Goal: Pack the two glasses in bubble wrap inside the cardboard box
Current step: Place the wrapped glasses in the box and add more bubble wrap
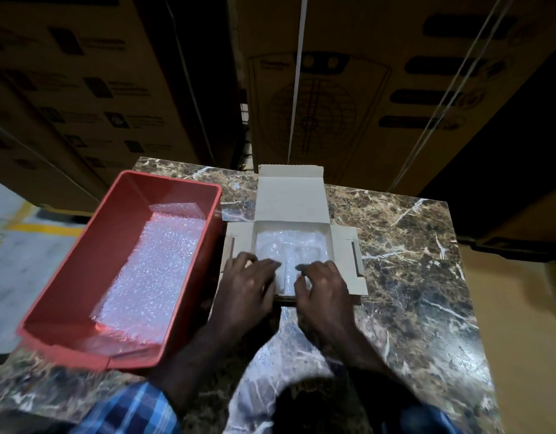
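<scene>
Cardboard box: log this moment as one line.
cardboard box: lid open | bubble wrap: inside | left hand, right hand: fingers on wrap | red bin: left, spare wrap

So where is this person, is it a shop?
More likely a warehouse or stockroom. Big printed cartons are stacked behind the marble table, yellow lines mark the concrete floor, and a red bin holds bubble wrap for packing.
</scene>
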{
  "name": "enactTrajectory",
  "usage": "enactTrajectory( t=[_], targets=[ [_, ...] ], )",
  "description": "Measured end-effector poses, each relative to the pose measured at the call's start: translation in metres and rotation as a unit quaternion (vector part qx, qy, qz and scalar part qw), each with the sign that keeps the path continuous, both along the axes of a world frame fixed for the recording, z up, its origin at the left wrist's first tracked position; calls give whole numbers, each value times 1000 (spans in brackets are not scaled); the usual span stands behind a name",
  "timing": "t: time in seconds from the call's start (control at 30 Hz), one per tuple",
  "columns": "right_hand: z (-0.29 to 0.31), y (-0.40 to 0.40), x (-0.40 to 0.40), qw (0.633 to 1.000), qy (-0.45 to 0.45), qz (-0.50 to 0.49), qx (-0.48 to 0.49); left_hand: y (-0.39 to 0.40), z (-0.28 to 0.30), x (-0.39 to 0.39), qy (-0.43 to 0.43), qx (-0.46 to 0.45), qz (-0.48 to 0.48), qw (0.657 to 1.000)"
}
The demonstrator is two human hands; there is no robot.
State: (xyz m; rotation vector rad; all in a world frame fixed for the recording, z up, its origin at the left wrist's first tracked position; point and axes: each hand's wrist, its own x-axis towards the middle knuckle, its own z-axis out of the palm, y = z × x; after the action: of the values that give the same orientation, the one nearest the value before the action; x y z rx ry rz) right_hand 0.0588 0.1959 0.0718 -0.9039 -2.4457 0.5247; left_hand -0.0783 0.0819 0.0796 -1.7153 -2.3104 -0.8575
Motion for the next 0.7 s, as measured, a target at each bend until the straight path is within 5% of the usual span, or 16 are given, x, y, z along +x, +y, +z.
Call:
enactTrajectory(
  t=[0.13,0.33,0.47,0.57,0.7],
  targets=[
    [-30,-43,25,995,44,71,51,-56,-26,45,-38,26,10,999],
    [-87,-82,49,985,-140,103,7,-124,-97,53,11,-213,83,973],
    [-85,-91,50,973,-211,95,4,-135,-93,46,-14,-309,74,948],
    [-67,-96,38,979,-186,86,20,-127,-65,43,-27,-259,31,965],
    [-20,-109,-8,1000,-2,17,23,-123,-11,32,-36,-70,-11,997]
  ],
)
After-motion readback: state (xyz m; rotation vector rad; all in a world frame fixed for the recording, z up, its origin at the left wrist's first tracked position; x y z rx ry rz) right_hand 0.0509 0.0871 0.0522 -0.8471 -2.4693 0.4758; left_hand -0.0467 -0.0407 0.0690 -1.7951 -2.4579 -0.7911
